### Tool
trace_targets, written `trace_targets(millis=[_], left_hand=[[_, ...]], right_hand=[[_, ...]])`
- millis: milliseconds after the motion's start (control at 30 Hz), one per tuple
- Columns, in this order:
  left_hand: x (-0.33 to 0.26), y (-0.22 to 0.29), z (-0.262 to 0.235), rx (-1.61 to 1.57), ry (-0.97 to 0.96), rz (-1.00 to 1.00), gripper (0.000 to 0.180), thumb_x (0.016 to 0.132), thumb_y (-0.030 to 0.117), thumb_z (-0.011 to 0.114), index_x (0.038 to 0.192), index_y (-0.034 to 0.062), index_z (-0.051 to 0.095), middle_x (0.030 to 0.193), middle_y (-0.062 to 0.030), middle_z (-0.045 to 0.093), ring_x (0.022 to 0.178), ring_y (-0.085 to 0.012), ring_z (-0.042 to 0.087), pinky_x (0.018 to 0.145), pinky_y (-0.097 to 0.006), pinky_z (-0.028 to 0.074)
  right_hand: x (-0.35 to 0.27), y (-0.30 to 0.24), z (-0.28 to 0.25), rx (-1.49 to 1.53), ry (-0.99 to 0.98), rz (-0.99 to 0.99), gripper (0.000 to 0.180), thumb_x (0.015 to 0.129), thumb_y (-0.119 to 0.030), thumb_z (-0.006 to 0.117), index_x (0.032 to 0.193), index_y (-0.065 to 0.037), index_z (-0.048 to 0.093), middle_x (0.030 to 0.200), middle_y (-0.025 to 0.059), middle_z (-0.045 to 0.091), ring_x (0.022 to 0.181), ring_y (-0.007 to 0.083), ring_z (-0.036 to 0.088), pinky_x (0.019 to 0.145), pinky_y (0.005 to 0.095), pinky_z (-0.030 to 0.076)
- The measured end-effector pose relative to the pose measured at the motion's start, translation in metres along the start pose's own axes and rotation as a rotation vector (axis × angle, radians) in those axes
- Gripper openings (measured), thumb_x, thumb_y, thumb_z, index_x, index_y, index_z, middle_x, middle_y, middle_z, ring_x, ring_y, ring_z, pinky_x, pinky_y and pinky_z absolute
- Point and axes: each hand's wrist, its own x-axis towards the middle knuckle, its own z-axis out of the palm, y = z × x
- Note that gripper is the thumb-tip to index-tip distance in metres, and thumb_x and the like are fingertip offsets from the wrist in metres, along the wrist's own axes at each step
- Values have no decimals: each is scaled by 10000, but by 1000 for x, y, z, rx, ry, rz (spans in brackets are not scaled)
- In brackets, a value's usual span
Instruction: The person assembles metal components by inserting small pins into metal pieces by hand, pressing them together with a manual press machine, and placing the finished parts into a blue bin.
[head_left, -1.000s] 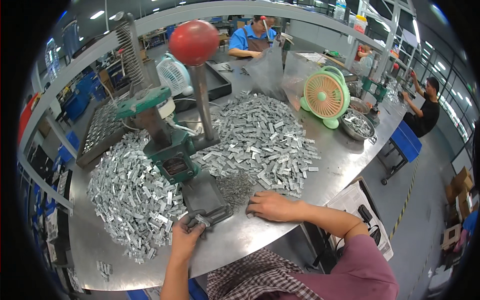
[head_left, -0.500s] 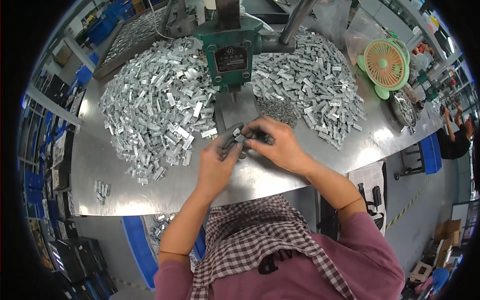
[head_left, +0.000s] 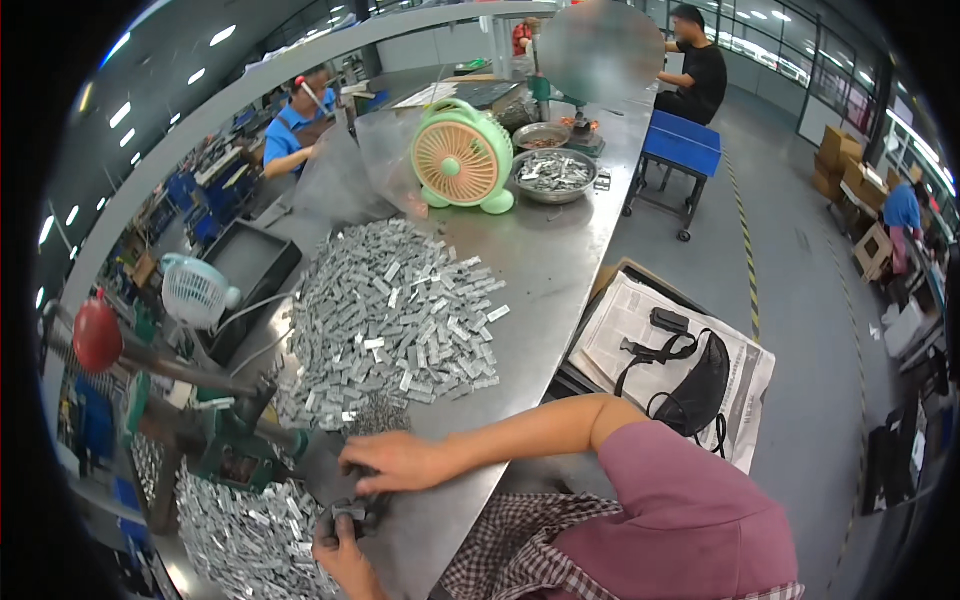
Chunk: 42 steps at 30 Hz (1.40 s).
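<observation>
My left hand [head_left: 345,562] is closed around a small silver metal piece [head_left: 349,510], pinched between thumb and fingers at the foot of the green hand press [head_left: 238,458]. Just beyond it, my right hand [head_left: 402,462] hovers palm down over the steel table [head_left: 420,530], close to a small heap of tiny dark metal parts [head_left: 378,414]. Its thumb and forefinger are apart, and I see nothing held; the other fingers are partly hidden. Dark coverings show on the fingertips. A large pile of silver metal pieces [head_left: 400,310] lies beyond; another pile [head_left: 250,535] is left of my left hand.
The press lever ends in a red ball [head_left: 98,335]. A green fan [head_left: 462,158] and a metal bowl of parts [head_left: 555,176] stand farther along the table. Right of its edge, newspaper [head_left: 620,325] carries a black pouch [head_left: 700,385]. Other people work in the background.
My view has swung far to the right. The hands, together at the metal piece before, have parted: the right has moved over to the tiny parts, while the left keeps the piece.
</observation>
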Motion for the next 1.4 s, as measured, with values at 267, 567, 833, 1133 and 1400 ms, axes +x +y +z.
trace_targets(millis=[267,567,833,1133,1400], left_hand=[[36,-11,-1,773,-47,228,300,846,183,558,1017,-62,579,922,-195,621,778,-266,579,692,-345,458],[37,-7,5,681,-75,253,298,844,187,561,997,-68,582,890,-201,626,750,-278,594,663,-334,469],[43,-18,8,551,21,240,215,770,113,640,825,-83,569,711,-120,590,614,-173,528,580,-306,441],[49,-2,24,609,-34,278,232,723,213,668,841,16,631,761,-160,609,660,-310,575,598,-354,437],[38,5,-6,573,-28,183,248,687,186,691,865,18,652,861,-146,632,743,-325,593,663,-352,457]], right_hand=[[11,87,-1,-722,-62,-175,235,772,-165,574,918,-9,477,916,170,465,835,327,511,676,399,441],[10,77,-11,-345,-9,139,250,732,-190,533,852,25,490,879,181,513,803,365,545,665,456,461],[34,18,-3,-240,-52,-44,305,722,-231,551,901,14,516,894,181,524,878,338,524,754,427,431],[44,23,-6,-168,-134,87,271,711,-239,576,880,-27,580,841,164,588,800,331,575,681,401,455],[63,5,6,-119,-251,69,197,735,-147,618,866,-2,596,788,148,607,732,280,593,671,348,455]])
